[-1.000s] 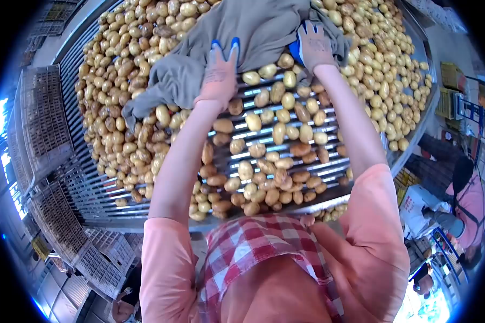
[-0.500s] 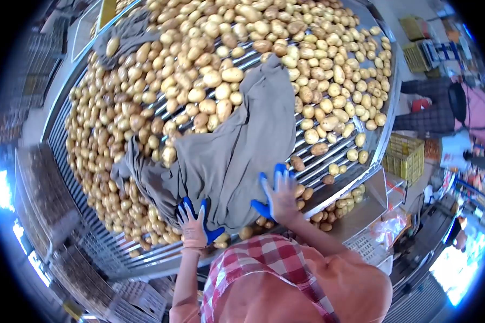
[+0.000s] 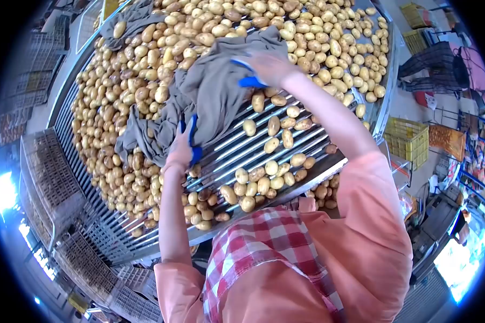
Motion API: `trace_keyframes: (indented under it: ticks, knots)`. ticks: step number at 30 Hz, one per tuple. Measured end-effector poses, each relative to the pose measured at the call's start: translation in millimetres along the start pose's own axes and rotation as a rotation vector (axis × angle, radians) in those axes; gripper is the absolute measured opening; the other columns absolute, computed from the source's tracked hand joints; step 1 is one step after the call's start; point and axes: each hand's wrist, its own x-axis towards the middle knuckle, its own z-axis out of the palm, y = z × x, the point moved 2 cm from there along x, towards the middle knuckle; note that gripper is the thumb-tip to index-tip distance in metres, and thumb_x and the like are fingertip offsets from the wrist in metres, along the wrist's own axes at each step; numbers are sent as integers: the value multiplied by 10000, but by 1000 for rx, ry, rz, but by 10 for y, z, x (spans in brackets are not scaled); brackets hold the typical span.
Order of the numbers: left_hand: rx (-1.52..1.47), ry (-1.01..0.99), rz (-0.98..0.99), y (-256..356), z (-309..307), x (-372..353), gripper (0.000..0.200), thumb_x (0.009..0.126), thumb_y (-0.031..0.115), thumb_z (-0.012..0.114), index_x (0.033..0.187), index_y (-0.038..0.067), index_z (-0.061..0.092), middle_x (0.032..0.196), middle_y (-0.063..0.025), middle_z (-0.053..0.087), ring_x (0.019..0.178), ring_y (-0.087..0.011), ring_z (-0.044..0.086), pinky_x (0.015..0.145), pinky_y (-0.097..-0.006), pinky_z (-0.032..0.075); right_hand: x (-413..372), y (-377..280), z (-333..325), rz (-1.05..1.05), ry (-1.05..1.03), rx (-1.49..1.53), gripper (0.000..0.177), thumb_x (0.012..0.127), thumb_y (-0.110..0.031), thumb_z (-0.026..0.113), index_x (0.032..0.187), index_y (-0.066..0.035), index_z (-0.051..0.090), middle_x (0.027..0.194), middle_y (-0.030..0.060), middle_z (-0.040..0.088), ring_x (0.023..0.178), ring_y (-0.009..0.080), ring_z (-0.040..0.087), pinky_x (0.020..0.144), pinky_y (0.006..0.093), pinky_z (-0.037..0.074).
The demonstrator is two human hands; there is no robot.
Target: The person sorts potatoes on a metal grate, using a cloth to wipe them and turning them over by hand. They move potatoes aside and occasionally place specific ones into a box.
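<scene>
A large grey cloth [image 3: 210,89] lies rumpled over potatoes [image 3: 129,81] on a slatted metal rack [image 3: 229,156]. My right hand [image 3: 267,69], in a glove with a blue palm side, rests on the cloth's far right part, fingers stretched out and thumb apart. My left hand [image 3: 182,145], gloved alike, presses against the cloth's near edge with fingers apart. Between my arms, bare metal bars show with several loose potatoes scattered on them. The undersides of both hands are hidden.
A second grey cloth [image 3: 129,24] lies at the far left with a potato on it. Stacked crates [image 3: 54,172] stand left of the rack. On the right are a yellow crate [image 3: 407,141] and a person in a dark checked garment [image 3: 436,64]. The rack has a raised metal edge.
Both hands have moved away from my body, the right one farthest. The cloth has bunched up toward the far side, uncovering bars and potatoes near me.
</scene>
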Motion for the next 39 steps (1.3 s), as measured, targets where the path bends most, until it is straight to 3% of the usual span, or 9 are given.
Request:
trace_keyframes:
  ticks: [3, 8, 12, 18, 26, 31, 33, 36, 39]
  knots:
    - [-295, -12, 28, -308, -59, -593, 695, 697, -5, 619, 1345, 77, 381, 1310, -201, 451, 1221, -269, 438, 1002, -294, 333, -1093, -186, -110, 247, -3, 125, 540, 783, -543, 565, 1220, -231, 514, 982, 107, 601, 854, 332, 606, 712, 426, 497]
    - [393, -264, -145, -106, 193, -1735, 705, 697, 109, 657, 1344, 218, 400, 1364, -238, 349, 1201, -375, 414, 988, -418, 353, -2527, -1251, 638, 265, 7, 163, 582, 700, -532, 649, 1152, -174, 573, 824, 148, 552, 713, 323, 573, 586, 416, 452]
    - [702, 12, -28, -358, 908, -1903, 648, 735, 165, 573, 1351, 161, 370, 1362, -199, 346, 1255, -353, 329, 1028, -534, 222, -2339, -1397, 827, 506, 18, 250, 535, 670, -514, 681, 992, -98, 582, 815, 142, 540, 717, 323, 566, 609, 416, 446]
    - [690, 6, 8, -56, 776, -1238, 582, 798, 129, 509, 1354, 233, 372, 1343, -206, 380, 1239, -323, 370, 1000, -559, 252, -1243, -771, 751, 317, 70, 16, 476, 690, -470, 682, 931, -76, 568, 888, 114, 582, 744, 315, 593, 611, 407, 461]
    - [-109, 9, -152, 77, 501, -1366, 542, 730, 287, 644, 1244, 181, 509, 1027, -189, 614, 948, -346, 590, 831, -392, 456, -1970, -416, 86, -90, -265, -54, 373, 749, -62, 533, 1117, -122, 561, 1096, 102, 551, 986, 292, 544, 790, 374, 461]
    - [-252, -154, 67, 627, 443, -1501, 442, 710, 335, 656, 1086, 108, 614, 957, -162, 644, 923, -327, 602, 800, -378, 460, -2534, 130, -387, 181, 290, -404, 348, 697, -31, 538, 1030, -101, 608, 1000, 123, 596, 965, 315, 556, 811, 374, 451]
    - [-420, -171, 86, 850, 489, -1428, 391, 714, 300, 652, 1035, 78, 627, 938, -166, 642, 910, -338, 598, 786, -378, 455, -2329, 246, -635, 569, 404, -199, 342, 735, -56, 544, 1070, -101, 601, 1012, 146, 607, 965, 331, 565, 818, 384, 448]
    - [-681, -160, 353, 913, 346, -1420, 347, 738, 273, 634, 1003, 49, 628, 923, -171, 643, 870, -336, 609, 756, -368, 462, -2136, 569, -559, 866, 166, -180, 296, 837, -148, 498, 1106, -68, 593, 1042, 140, 629, 919, 276, 599, 801, 365, 460]
    - [-718, 2, 161, 493, 314, -1701, 324, 752, 250, 621, 984, 22, 624, 884, -172, 646, 810, -334, 618, 718, -359, 473, -1452, 781, -429, 654, 156, 168, 276, 824, -132, 512, 1062, -29, 607, 939, 110, 654, 859, 215, 615, 756, 317, 475]
